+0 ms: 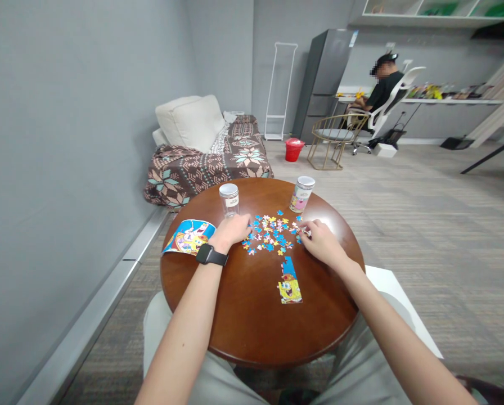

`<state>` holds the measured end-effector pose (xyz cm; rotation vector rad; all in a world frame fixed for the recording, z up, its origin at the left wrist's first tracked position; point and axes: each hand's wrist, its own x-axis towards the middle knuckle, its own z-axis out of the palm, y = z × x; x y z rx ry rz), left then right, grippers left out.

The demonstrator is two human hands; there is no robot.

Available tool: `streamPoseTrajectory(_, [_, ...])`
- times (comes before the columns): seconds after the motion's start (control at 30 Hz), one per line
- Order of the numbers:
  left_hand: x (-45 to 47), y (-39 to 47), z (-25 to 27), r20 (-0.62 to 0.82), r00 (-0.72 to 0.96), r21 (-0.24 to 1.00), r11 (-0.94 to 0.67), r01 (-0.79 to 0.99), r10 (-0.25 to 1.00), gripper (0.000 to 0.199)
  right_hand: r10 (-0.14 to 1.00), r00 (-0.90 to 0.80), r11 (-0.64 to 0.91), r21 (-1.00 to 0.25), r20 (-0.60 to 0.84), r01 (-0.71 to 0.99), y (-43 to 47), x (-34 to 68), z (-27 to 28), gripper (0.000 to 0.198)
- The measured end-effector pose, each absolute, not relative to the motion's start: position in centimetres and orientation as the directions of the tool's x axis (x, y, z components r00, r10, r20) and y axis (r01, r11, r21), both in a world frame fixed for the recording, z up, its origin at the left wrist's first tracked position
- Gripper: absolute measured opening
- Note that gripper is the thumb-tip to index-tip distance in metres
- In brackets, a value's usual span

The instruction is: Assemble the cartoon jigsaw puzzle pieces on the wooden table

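Loose jigsaw puzzle pieces (271,232), mostly blue, pink and yellow, lie scattered on the round brown table (252,320). My left hand (234,229), with a black watch on its wrist, reaches the left edge of the pieces with fingers loosely apart. At their right edge is my right hand (319,241), fingers bent and apart, touching the outer pieces. No piece shows held in either hand. Nearer to me lies a joined puzzle section (290,284) with a yellow cartoon face. A printed picture sheet (188,236) lies left of my left wrist.
A clear jar (229,201) with a silver lid stands behind my left hand. Another lidded jar (302,194) with a colourful label stands at the back right. Beyond are a patterned couch (210,169), a red bin (293,149), a wire chair (334,138) and a seated person (382,87).
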<state>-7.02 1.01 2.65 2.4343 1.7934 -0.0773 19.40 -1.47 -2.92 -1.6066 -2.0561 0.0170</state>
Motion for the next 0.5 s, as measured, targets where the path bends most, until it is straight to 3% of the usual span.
streamPoseTrajectory(0.13, [-7.0, 1.2, 2.4, -0.11, 0.291, 0.051, -0.287, 0.957, 0.95, 0.03, 0.943, -0.134, 0.223, -0.279, 0.306, 0.934, 0.9, 18.8, -2.7, 0.016])
streamPoseTrajectory(0.3, [-7.1, 1.4, 2.4, -0.109, 0.303, 0.05, -0.299, 0.953, 0.947, 0.03, 0.939, -0.043, 0.172, -0.355, 0.342, 0.919, 1.6, 18.7, -3.3, 0.021])
streamPoseTrajectory(0.5, [-7.8, 1.3, 3.1, -0.094, 0.299, 0.067, -0.293, 0.954, 0.95, 0.029, 0.934, -0.052, 0.195, -0.381, 0.355, 0.904, 0.8, 18.8, -3.5, 0.023])
